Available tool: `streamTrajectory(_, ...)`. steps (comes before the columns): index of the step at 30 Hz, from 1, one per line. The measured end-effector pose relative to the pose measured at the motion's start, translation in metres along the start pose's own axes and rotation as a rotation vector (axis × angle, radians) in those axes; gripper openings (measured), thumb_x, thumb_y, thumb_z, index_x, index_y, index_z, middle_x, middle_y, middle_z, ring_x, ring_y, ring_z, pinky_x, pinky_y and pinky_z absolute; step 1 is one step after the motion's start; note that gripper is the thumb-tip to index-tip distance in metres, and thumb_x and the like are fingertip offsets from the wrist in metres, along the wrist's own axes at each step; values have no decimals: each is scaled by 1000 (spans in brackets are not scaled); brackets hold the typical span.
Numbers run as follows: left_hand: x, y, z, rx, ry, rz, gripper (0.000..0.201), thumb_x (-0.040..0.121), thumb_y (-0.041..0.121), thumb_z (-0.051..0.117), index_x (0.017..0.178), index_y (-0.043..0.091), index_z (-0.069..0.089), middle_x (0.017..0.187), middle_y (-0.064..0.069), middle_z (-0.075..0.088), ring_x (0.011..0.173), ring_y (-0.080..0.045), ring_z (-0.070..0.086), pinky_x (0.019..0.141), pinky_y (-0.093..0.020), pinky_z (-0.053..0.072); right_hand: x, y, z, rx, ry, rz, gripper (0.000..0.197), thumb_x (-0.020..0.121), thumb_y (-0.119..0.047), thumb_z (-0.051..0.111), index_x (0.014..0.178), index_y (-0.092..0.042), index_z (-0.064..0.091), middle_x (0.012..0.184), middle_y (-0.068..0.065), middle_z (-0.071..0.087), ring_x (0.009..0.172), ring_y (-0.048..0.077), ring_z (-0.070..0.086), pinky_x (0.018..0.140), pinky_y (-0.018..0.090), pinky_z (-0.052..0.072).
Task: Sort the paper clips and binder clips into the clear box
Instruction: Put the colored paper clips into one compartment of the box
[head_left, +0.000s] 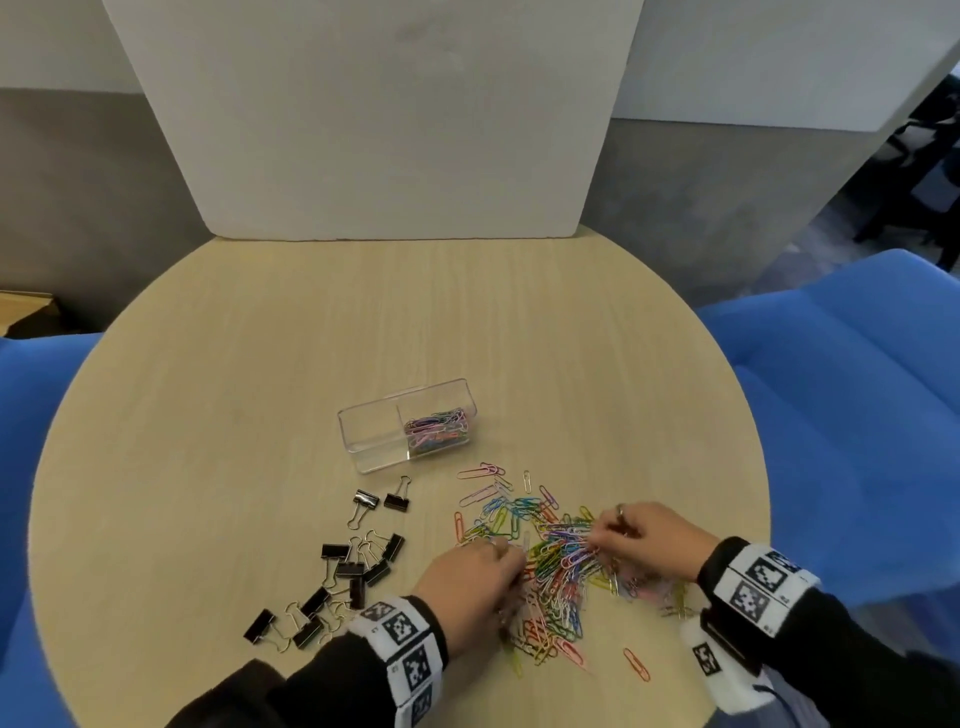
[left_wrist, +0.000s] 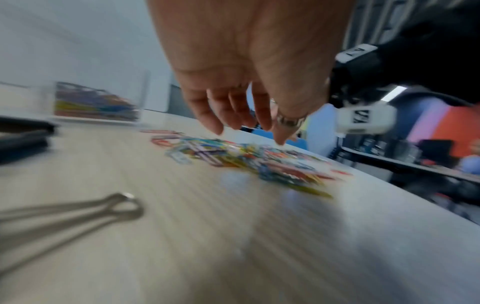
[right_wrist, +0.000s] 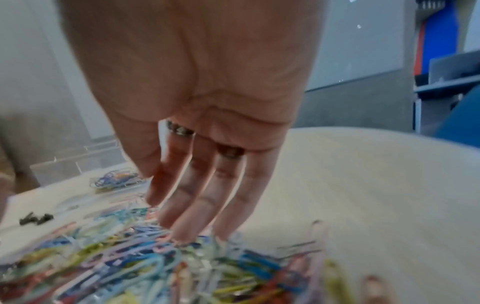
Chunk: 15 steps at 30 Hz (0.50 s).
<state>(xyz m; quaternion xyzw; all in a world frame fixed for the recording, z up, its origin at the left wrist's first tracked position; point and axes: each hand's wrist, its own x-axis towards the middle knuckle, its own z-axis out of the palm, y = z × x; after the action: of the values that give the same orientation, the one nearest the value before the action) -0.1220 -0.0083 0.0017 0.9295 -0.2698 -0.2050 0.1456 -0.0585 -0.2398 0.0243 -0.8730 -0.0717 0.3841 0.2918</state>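
Both hands, left hand (head_left: 470, 582) and right hand (head_left: 652, 538), reach palm-down with straight, slightly spread fingers (right_wrist: 197, 205) into the paper clips (head_left: 556, 566).

**Around the work area: table, board, blue seats**

From my remote seat I see a round table (head_left: 291, 332) with a pale wood-grain top. At its far edge a large white board (head_left: 374, 114) stands upright, touching the tabletop. Behind the board I make out a wall, white above and grey below (head_left: 78, 171). Blue upholstered seats flank the table, one on the left (head_left: 26, 415) and one on the right (head_left: 841, 374). A wooden corner (head_left: 26, 312) shows at the left edge, too cropped for me to identify. At the upper right, dark chair shapes (head_left: 924, 166) stand on the floor, well apart from the table. The left wrist view shows a blurred red and purple panel (left_wrist: 441, 123).
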Motion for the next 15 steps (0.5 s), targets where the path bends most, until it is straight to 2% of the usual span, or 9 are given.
streamTrajectory(2, -5, 11, 13, 137, -89, 106, 28, 79, 33, 40, 102, 26, 52, 99, 6, 62, 89, -13, 61, 77, -28, 56, -8, 10, -11, -184, 138, -5, 13, 91, -37, 53, 80, -31, 56, 77, -9, 64, 61, -2, 56, 58, 11, 42)
streamTrajectory(4, -9, 23, 37, 369, -166, 234, 39, 77, 37, 34, 113, 35, 49, 113, 14, 62, 103, -8, 62, 92, -35, 51, -16, 22, -18, -380, 160, 49, 19, 85, -38, 60, 74, -31, 46, 73, -9, 55, 63, 4, 50, 57, 16, 38)
streamTrajectory(6, -5, 28, 63, 583, -243, 331, 50, 84, 47, 31, 132, 37, 38, 139, 14, 46, 126, -14, 50, 103, -45, 39, -24, 34, -19, -479, 39, 166, 33, 74, -31, 71, 70, -27, 38, 69, -10, 47, 59, 4, 43, 52, 18, 33)
streamTrajectory(8, 2, 35, 78, 744, -308, 398, 56, 89, 54, 30, 142, 36, 24, 151, 11, 29, 136, -24, 37, 107, -51, 34, -27, 43, -15, -483, -75, 248, 43, 64, -22, 79, 70, -25, 36, 66, -10, 45, 56, 4, 40, 49, 17, 30)
streamTrajectory(12, 20, 54, 70, 839, -305, 487, 51, 96, 45, 18, 144, 32, 15, 155, 8, 19, 141, -29, 25, 110, -54, 22, -17, 56, -4, -490, -103, 218, 54, 56, -16, 84, 68, -25, 32, 64, -10, 45, 54, 5, 39, 50, 18, 31)
streamTrajectory(15, 30, 61, 70, 759, -255, 590, 55, 98, 45, 13, 148, 24, 5, 158, 1, 8, 144, -34, 5, 107, -61, -4, -5, 54, 0, -495, -42, 162, 56, 52, -21, 86, 67, -25, 32, 63, -9, 46, 53, 6, 39, 51, 20, 31)
